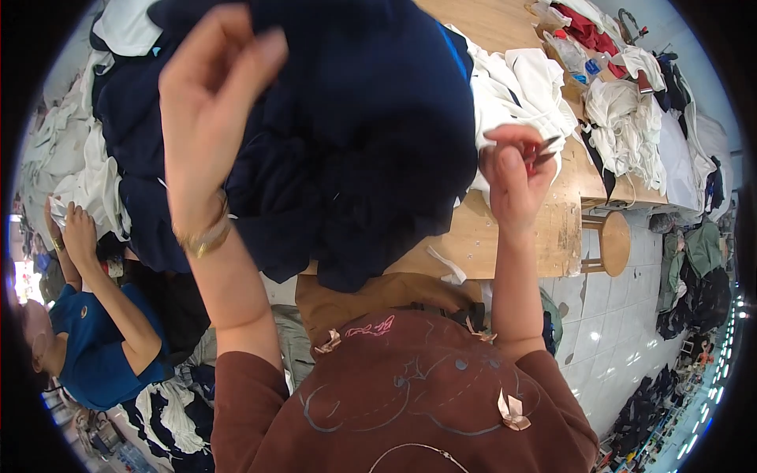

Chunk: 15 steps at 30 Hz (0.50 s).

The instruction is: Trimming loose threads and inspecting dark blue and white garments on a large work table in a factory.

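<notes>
Over the left part of a large heap of dark navy fabric (378,102), my left hand (201,102) is raised and slightly blurred. Its fingers bend loosely apart from the thumb, and nothing shows between them. A gold bracelet circles that wrist. To the right, my right hand (516,169) is closed around small red-handled thread snips (546,150), with their dark blades pointing up and right. This hand hovers near white fabric (520,79) that lies beside the navy heap. The heap covers much of the wooden table (473,244) and hangs over its near edge.
A white strip (448,266) lies at the table's near edge. White garments (623,118) are piled farther right, above a wooden stool (607,243). At the left, another person in a blue shirt (98,347) handles white cloth. Dark and green cloth piles (698,268) line the right side.
</notes>
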Each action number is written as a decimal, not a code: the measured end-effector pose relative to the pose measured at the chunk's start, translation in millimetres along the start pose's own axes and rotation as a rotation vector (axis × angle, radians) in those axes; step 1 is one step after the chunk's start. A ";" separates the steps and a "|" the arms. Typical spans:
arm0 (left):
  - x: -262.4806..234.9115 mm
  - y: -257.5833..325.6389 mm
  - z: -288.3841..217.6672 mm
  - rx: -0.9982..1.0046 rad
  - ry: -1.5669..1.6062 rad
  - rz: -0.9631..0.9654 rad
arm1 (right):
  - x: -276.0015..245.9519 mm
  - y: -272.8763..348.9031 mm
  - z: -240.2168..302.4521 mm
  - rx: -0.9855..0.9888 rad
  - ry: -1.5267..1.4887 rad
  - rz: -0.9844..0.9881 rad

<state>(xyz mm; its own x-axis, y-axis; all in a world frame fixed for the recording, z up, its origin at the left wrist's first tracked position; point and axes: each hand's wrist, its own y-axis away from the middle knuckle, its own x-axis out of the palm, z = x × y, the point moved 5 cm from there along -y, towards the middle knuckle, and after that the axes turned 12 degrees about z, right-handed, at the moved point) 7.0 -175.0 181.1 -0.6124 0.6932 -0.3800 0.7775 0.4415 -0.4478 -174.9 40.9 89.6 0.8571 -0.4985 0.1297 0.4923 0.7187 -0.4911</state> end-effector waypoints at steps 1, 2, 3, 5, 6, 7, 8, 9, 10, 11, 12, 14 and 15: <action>3.6 15.8 6.2 -0.201 0.077 0.217 | -4.7 7.1 -5.1 0.032 0.026 -0.033; 10.4 34.6 18.5 -0.262 0.179 0.492 | -11.3 15.0 -18.7 0.111 0.043 -0.078; 16.1 59.7 33.7 -0.328 0.277 0.760 | -15.5 23.0 -32.8 0.192 0.052 -0.116; 16.6 90.5 70.3 -0.577 0.154 0.867 | -23.0 35.6 -50.3 0.267 -0.027 -0.127; 20.2 93.2 86.5 -0.618 0.159 0.760 | -29.4 42.1 -59.9 0.339 0.017 -0.172; 20.6 97.3 98.7 -0.664 0.160 0.645 | -31.8 47.0 -67.8 0.412 0.055 -0.209; 17.7 100.9 111.9 -0.722 -0.036 0.597 | -33.3 49.7 -73.2 0.453 0.092 -0.227; 22.5 104.5 120.0 -0.723 -0.037 0.593 | -34.2 51.8 -77.0 0.453 0.090 -0.223; 18.1 102.5 125.4 -0.695 -0.209 0.409 | -35.8 53.6 -79.7 0.490 0.128 -0.214; 12.3 102.0 128.9 -0.660 -0.382 0.219 | -33.7 53.2 -81.1 0.524 0.163 -0.203; 11.5 102.7 136.8 -0.642 -0.423 0.069 | -28.5 52.0 -78.8 0.530 0.173 -0.218; 18.8 102.3 138.9 -0.565 -0.613 0.024 | -19.4 50.5 -77.5 0.530 0.161 -0.189; 23.3 102.9 137.2 -0.544 -0.691 0.029 | -14.6 50.2 -77.3 0.540 0.158 -0.171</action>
<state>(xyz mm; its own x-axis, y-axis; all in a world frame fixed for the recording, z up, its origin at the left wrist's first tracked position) 53.2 -191.5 15.2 -0.4038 0.2862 -0.8689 0.6465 0.7613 -0.0497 -174.4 46.8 -3.5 0.7463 -0.6653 0.0183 0.6644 0.7464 0.0395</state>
